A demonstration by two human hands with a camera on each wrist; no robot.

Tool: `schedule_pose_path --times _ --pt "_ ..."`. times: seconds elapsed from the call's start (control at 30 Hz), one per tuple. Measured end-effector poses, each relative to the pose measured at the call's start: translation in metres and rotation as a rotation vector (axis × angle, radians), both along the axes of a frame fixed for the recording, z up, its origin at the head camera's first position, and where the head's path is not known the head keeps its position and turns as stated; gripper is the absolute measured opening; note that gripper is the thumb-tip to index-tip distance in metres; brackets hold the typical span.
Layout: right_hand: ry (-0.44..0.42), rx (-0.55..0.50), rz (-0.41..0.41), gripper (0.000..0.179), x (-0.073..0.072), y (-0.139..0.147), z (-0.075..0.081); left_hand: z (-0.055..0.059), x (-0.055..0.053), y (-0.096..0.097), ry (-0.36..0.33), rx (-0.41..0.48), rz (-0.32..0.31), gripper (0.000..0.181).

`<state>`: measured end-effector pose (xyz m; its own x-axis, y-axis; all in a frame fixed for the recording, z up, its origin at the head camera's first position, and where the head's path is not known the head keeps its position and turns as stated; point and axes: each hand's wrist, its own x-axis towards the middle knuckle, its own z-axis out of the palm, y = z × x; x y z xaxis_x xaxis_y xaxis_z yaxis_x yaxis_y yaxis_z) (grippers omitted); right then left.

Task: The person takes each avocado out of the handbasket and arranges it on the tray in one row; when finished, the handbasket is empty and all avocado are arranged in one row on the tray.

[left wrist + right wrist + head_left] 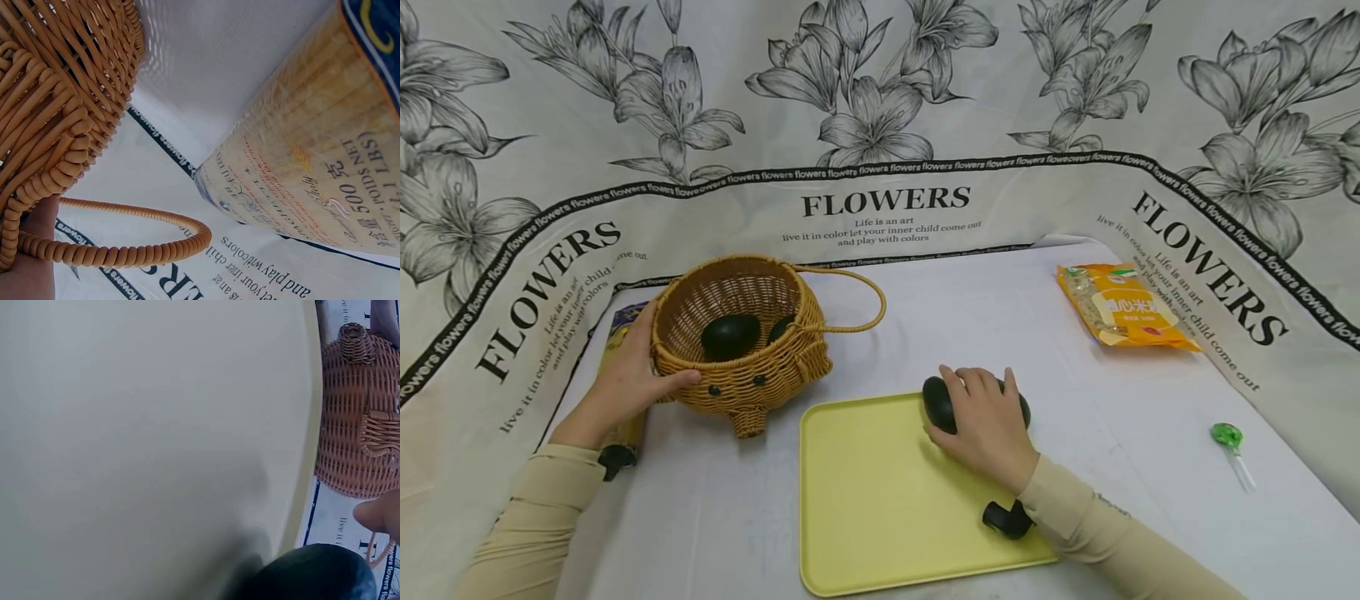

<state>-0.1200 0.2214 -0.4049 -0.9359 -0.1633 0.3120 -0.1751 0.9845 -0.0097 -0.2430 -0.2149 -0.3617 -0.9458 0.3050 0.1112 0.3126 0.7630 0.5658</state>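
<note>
My left hand (625, 375) grips the near-left rim of a wicker basket (782, 371), thumb over the rim. The basket has an animal face and looped handles. Inside it lie a dark avocado (730, 337) and a second one (780, 327), partly hidden by the wall. At the far right corner of the yellow tray (865, 500), my right hand (988, 425) holds another dark green avocado (938, 404) from above, fingers curled over it. In the right wrist view this avocado (319, 575) shows at the lower edge, over the tray's rim.
A bag of pasta (306, 144) stands left of the basket, partly hidden by the left arm. At the back right lies an orange food packet (1127, 307). A green lollipop (1228, 435) rests on the white table (1150, 467) at the right. Flower-printed cloth (880, 125) rises behind.
</note>
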Motion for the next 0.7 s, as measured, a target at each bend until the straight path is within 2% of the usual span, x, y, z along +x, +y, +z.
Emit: schedule_pose_path --times 0.13,0.5,0.7 --pt "0.0 -0.038 0.002 0.079 -0.003 0.002 0.011 -0.001 -0.001 0.0 0.004 0.003 -0.001 0.118" --pt "0.093 -0.15 0.007 0.08 -0.023 0.012 0.049 -0.002 -0.002 0.0 0.008 0.005 -0.003 0.117" --pt "0.154 -0.161 0.038 0.08 -0.033 0.01 0.066 -0.002 -0.001 -0.001 0.011 0.005 -0.01 0.117"
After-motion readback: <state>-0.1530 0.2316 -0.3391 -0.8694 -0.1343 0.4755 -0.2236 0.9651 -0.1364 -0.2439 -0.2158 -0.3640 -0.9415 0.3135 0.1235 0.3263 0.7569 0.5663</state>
